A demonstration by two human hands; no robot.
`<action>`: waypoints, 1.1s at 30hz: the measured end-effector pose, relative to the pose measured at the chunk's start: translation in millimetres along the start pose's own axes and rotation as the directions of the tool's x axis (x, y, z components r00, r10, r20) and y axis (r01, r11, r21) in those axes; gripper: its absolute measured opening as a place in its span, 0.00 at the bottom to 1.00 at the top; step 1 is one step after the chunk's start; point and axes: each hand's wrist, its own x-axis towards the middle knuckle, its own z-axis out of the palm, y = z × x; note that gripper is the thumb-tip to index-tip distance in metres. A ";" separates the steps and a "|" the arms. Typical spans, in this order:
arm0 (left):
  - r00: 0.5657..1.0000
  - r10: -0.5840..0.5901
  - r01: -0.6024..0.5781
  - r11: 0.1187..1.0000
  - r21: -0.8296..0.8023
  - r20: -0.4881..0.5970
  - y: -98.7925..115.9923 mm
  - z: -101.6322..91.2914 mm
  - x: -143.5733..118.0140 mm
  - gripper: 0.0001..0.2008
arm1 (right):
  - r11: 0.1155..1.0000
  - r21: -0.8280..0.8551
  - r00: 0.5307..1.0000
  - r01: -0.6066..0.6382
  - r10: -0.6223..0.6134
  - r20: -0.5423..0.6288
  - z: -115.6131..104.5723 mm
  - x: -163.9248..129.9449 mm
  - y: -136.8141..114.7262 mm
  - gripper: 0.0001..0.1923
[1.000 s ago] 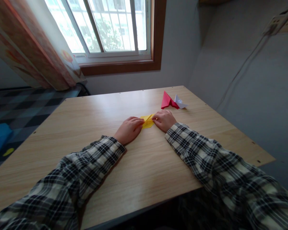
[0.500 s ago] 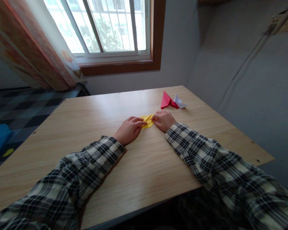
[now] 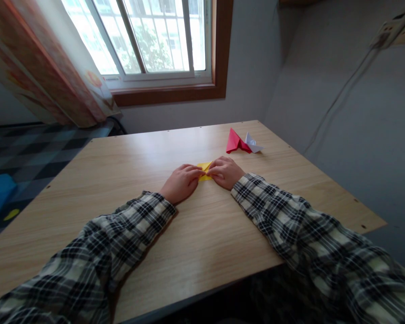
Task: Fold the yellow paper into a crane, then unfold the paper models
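Head camera: two hands in plaid sleeves are pressing a yellow paper (image 3: 205, 171) flat on a wooden table (image 3: 128, 162). Left hand (image 3: 181, 182) is lying curled with fingertips on the paper's left edge; right hand (image 3: 225, 172) is pinching its right side. Beyond the paper, well apart, a red fold (image 3: 235, 141) is touching a white fold (image 3: 254, 144).

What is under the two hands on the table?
A folded yellow paper lies between the left hand and right hand. Only its middle shows; both ends are covered by fingers.
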 end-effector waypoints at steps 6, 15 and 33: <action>1.000 0.003 -0.003 1.000 0.006 -0.008 -1.8 1.6 -0.3 0.14 | 0.995 -0.095 0.999 -0.041 0.044 0.030 -3.7 -0.2 -3.3 0.10; 1.000 0.008 -0.008 1.000 0.005 -0.004 -1.4 1.9 0.2 0.14 | 0.961 -0.218 0.982 -0.170 0.183 0.041 -12.3 2.0 -10.6 0.16; 1.000 0.003 -0.003 1.000 0.000 0.014 0.2 -0.7 0.3 0.12 | 0.968 -0.108 0.972 -0.227 0.219 -0.079 -6.1 0.0 -2.5 0.08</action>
